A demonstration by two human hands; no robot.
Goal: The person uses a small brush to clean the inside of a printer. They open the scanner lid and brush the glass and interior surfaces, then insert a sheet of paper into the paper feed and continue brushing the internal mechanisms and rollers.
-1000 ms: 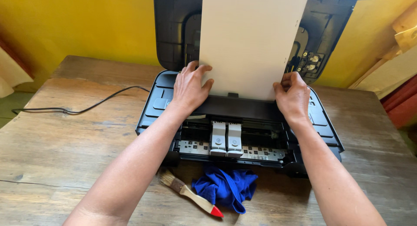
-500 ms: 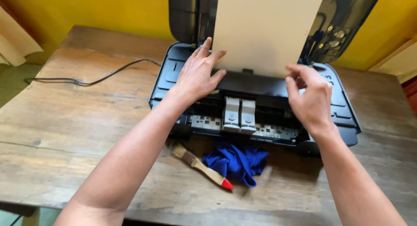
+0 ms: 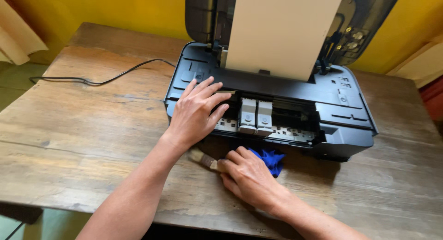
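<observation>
Centrally, a dark inkjet printer [image 3: 341, 115] is seen with its lid raised, so that the open bay is exposed; two pale ink cartridges [image 3: 256, 116] are seated side by side in the carriage within it, and a blank sheet of paper [image 3: 284, 30] is stood upright in the rear feed. The printer is set on a worn wooden table [image 3: 83, 129], over which a black cable [image 3: 99, 78] is trailed toward the left edge, and a yellow wall [image 3: 115, 9] is seen behind. A blue cloth [image 3: 271, 160] is bunched on the table just in front of the printer. The left hand [image 3: 196, 113] is laid flat and spread on the printer's front left edge, fingers extended toward the cartridges, with nothing grasped. The right hand [image 3: 247, 177] is lowered onto the table beside the cloth and is curled over a small wooden-handled brush [image 3: 203, 159], whose pale end protrudes to the left; whether the brush is actually gripped cannot be told.
</observation>
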